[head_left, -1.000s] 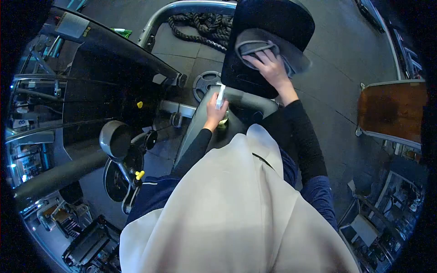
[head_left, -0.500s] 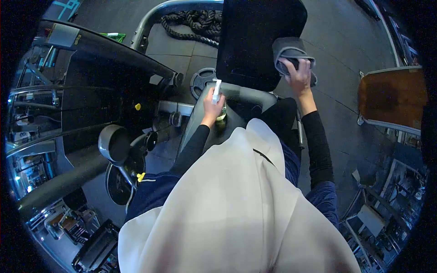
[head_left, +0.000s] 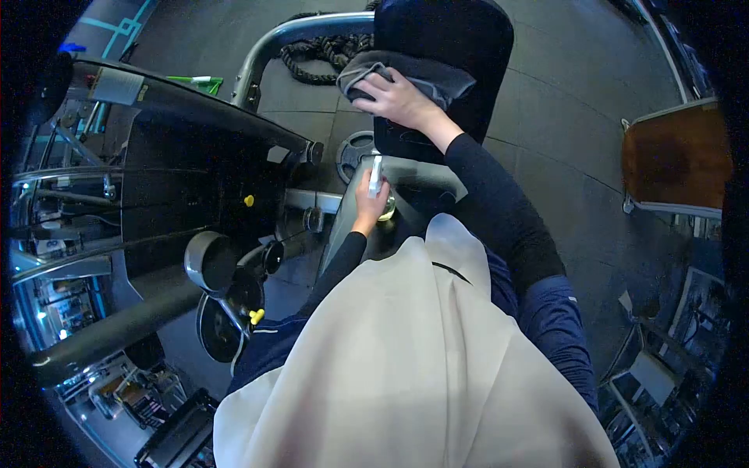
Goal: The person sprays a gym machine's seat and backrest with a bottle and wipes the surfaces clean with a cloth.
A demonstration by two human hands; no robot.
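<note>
My right hand point(head_left: 399, 101) presses a grey cloth point(head_left: 445, 80) against the black padded board point(head_left: 449, 31) of a gym machine, near the board's left edge. The fingers bend over the cloth's left part, and the rest of it trails to the right. Lower down, my left hand point(head_left: 368, 204) is closed around a spray bottle point(head_left: 376, 173). It has a white trigger head and yellowish liquid, and its lower part is partly hidden. This hand is over the machine's grey frame point(head_left: 421, 175), just below the board.
A curved metal tube point(head_left: 312, 30) and a coiled black rope point(head_left: 328, 54) are at the upper left. A weight plate point(head_left: 356, 152) lies beside the frame. Machine parts with a yellow knob point(head_left: 249, 200) fill the left side. A brown padded seat point(head_left: 675, 156) stands at the right.
My right hand has swept the cloth leftward across the board from its right edge to its left edge. My left hand still grips the spray bottle; the view has shifted slightly.
</note>
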